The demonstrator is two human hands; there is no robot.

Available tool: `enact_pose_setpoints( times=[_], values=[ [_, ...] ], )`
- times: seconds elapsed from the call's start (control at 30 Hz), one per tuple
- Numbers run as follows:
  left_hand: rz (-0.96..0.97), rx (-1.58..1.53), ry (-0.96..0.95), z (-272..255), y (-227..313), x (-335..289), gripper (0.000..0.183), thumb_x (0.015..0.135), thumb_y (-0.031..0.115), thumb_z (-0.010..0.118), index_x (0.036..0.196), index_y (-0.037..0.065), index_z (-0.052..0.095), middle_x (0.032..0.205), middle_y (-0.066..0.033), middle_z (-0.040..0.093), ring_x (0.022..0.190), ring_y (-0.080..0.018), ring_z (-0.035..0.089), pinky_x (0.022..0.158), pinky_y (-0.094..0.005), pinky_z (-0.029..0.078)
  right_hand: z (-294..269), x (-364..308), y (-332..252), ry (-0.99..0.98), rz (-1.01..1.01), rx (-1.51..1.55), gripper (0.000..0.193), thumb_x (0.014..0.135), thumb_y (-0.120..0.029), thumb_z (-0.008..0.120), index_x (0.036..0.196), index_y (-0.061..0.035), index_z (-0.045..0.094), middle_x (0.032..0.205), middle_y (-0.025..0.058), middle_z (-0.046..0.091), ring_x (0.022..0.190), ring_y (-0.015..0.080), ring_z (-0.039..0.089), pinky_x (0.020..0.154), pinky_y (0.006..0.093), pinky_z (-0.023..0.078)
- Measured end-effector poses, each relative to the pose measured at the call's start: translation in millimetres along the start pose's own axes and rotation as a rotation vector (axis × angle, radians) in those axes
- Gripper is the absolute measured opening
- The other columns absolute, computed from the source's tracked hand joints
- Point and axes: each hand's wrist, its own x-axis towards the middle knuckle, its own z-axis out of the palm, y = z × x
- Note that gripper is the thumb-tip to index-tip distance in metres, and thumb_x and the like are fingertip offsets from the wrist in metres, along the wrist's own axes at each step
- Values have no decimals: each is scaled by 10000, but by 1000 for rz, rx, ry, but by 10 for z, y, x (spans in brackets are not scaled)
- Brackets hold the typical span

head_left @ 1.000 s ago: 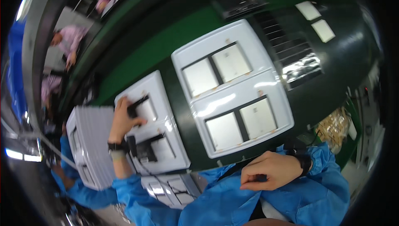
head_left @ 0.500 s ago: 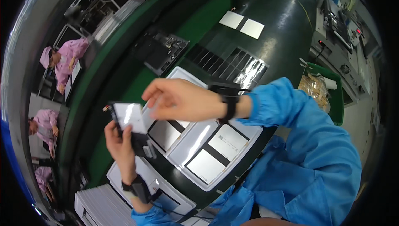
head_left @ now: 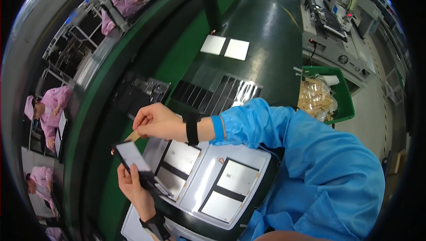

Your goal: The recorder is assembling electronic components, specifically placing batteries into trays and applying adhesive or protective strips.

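In my left hand (head_left: 133,190) is a flat battery pack (head_left: 133,156), a silver-white panel with black edging, held tilted with the thumb on its face. A small connector with wires sticks out from its upper left corner. My right hand (head_left: 155,121) is closed, pinching a thin tan strip (head_left: 132,136) just above the pack's top edge. Whether the strip is still joined to the pack I cannot tell. Below the right wrist, a white tray (head_left: 206,170) holds more silver battery packs (head_left: 238,176) with black middle bands, lying flat in its two compartments.
Black strip sheets (head_left: 217,94) and another silver battery pack (head_left: 237,49) lie on the dark green bench. A dark circuit assembly (head_left: 142,94) sits on the belt to the left. At right stands a green bin (head_left: 344,103) of tan scraps, beside a machine (head_left: 330,46). Co-workers in pink sit across.
My right hand, loosely open before, is now closed on the tan strip near the pack's top edge. My left hand keeps the pack, now tilted more. The whole view has shifted.
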Motion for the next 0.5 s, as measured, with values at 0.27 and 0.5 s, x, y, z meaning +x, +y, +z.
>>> enact_pose_setpoints(
  times=[0.27, 0.5],
  values=[
    [54, -55, 195, -85, 7, -67, 256, 1021, 123, 639, 1195, -35, 538, 1050, -106, 679, 895, -151, 648, 776, -272, 528, 284, -190, 72, -47, -275, -179, 95, 874, -57, 692, 940, 10, 681, 833, 60, 715, 762, 105, 691, 701, 254, 569],
    [35, -28, 233, 28, 11, -57, 249, 1021, 152, 647, 1157, -39, 563, 969, -75, 669, 871, -143, 633, 754, -273, 505, 352, -490, -179, -86, -187, -135, 149, 893, -65, 736, 1003, 23, 688, 906, 98, 737, 859, 124, 724, 805, 265, 593]
  ],
)
